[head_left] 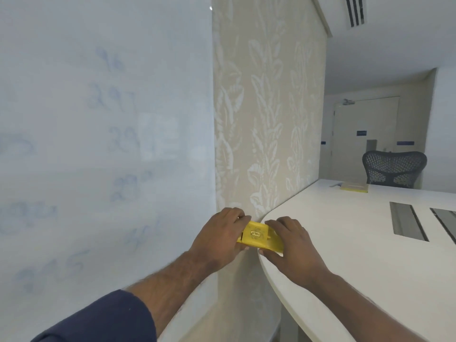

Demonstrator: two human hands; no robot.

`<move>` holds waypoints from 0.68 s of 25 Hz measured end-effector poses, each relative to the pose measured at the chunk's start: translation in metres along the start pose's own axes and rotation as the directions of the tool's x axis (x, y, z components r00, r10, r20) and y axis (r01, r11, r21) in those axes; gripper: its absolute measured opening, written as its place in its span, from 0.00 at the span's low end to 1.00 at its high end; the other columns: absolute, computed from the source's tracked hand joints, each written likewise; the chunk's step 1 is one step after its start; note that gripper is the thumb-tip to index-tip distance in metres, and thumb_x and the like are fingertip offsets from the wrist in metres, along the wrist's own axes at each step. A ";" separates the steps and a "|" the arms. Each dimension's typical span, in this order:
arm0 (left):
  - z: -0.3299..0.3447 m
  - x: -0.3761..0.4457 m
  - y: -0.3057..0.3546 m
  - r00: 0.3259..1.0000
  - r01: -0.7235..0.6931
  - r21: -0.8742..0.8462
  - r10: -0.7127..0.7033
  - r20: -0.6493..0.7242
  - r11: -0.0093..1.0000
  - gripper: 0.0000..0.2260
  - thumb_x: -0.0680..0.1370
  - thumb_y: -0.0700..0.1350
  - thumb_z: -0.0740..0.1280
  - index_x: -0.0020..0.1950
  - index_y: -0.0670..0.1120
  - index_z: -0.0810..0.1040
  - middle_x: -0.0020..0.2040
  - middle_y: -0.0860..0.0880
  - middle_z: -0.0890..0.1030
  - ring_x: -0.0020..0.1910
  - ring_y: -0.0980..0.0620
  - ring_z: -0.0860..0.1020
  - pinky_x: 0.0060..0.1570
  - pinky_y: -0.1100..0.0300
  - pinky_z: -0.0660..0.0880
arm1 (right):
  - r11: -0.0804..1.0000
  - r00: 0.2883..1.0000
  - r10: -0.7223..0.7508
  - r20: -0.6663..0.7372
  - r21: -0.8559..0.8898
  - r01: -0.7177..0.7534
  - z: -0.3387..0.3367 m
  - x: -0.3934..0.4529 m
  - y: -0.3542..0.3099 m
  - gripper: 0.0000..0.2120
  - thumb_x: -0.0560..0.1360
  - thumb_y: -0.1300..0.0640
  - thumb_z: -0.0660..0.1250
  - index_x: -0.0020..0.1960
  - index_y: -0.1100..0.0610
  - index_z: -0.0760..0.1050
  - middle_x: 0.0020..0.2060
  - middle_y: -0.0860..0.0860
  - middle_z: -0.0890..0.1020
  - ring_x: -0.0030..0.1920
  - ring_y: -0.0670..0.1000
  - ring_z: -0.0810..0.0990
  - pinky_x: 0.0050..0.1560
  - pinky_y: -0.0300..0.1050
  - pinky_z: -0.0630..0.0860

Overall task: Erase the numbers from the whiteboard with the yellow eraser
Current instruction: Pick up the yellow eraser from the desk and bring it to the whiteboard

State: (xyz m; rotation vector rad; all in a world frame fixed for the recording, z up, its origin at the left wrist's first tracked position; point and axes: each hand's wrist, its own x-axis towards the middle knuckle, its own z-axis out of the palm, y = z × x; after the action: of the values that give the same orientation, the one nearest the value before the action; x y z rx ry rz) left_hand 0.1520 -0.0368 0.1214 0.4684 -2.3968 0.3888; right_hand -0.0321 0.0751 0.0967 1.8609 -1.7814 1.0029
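Note:
The yellow eraser (259, 236) is held between both hands at the near corner of the white table (357, 243). My left hand (218, 239) grips its left end, fingers curled over the top. My right hand (293, 245) grips its right end from above. A small label shows on the eraser's top face. The whiteboard (98, 144) fills the left of the view, with several faint, smeared blue numbers (122, 141) down its middle and left side.
A patterned beige wall (269, 107) stands between the whiteboard and the table. The table has two grey cable slots (407, 220) at right. A yellow-edged pad (354, 186) lies at the far end, with a mesh office chair (393, 169) behind it.

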 end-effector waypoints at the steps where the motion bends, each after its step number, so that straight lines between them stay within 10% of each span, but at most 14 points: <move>1: -0.010 -0.004 -0.006 1.000 0.004 0.030 -0.003 -0.025 1.000 0.28 0.71 0.52 0.76 0.68 0.44 0.76 0.61 0.46 0.78 0.58 0.45 0.77 0.55 0.53 0.74 | 1.000 1.000 -0.017 -0.018 0.012 0.017 0.000 0.008 -0.010 0.26 0.69 0.43 0.71 0.64 0.51 0.73 0.52 0.46 0.73 0.53 0.49 0.71 0.52 0.42 0.64; 17: -0.246 -0.104 -0.106 0.989 0.141 0.513 -0.092 -0.119 0.847 0.27 0.69 0.52 0.77 0.64 0.41 0.78 0.57 0.44 0.80 0.53 0.42 0.80 0.50 0.51 0.78 | 0.841 0.876 -0.429 -0.218 0.257 0.476 0.019 0.130 -0.238 0.27 0.71 0.45 0.70 0.67 0.52 0.71 0.54 0.48 0.74 0.55 0.50 0.71 0.54 0.42 0.63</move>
State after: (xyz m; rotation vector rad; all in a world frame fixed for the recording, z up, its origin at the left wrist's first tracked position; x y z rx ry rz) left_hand 0.4064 -0.0121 0.2517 0.8141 -2.1402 0.9949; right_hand 0.1959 0.0011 0.2244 2.1782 -1.0566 1.2336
